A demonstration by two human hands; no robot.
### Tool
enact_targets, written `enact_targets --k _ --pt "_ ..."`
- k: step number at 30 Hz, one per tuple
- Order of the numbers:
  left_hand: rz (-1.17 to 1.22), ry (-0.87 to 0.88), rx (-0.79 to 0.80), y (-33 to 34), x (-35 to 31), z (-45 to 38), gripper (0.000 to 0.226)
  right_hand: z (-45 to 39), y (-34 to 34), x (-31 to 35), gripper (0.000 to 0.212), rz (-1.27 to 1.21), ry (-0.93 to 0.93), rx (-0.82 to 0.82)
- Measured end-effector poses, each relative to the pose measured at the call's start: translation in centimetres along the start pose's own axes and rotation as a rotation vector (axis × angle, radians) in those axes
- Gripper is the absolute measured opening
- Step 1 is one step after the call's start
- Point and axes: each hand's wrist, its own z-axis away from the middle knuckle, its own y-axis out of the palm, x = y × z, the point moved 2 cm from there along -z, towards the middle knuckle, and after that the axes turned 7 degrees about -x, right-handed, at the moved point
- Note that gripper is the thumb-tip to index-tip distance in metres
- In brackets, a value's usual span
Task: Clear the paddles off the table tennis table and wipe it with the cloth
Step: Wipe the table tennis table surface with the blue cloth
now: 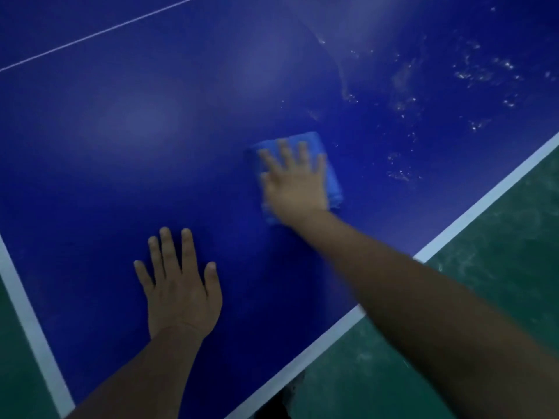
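A folded blue cloth (334,189) lies on the dark blue table tennis table (136,131), near the table's right edge. My right hand (295,182) presses flat on the cloth with straight, spread fingers; hand and cloth look blurred. My left hand (181,285) rests flat on the bare table surface closer to me, fingers spread and holding nothing. No paddle is in view.
Wet droplets and a damp streak (453,86) cover the table at the upper right. White edge lines run along the right (484,204) and left (27,322) borders. A thin white centre line (99,33) crosses the far left. Green floor (499,267) lies beyond the edges.
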Motion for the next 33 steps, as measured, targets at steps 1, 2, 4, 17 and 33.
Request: enact_targets --k 1,2,4,17,33 --pt "0.014 -0.005 0.002 -0.1 0.0 0.0 0.07 0.3 -0.6 -4.6 0.055 0.014 0.141 -0.048" --pt "0.022 -0.009 0.011 -0.2 -0.1 0.0 0.07 1.0 -1.3 -9.4 0.055 0.021 0.302 -0.072" --pt "0.022 -0.004 0.019 -0.3 -0.2 0.1 0.069 2.7 -3.2 -17.6 0.056 -0.008 0.619 -0.055" --pt "0.028 0.011 0.052 -0.4 0.0 -0.1 0.061 13.4 -1.9 -11.6 0.056 0.041 -0.188 0.002" --pt "0.005 0.019 0.004 0.1 0.0 -0.1 0.06 12.6 -1.7 -5.9 0.054 -0.01 -0.221 0.033"
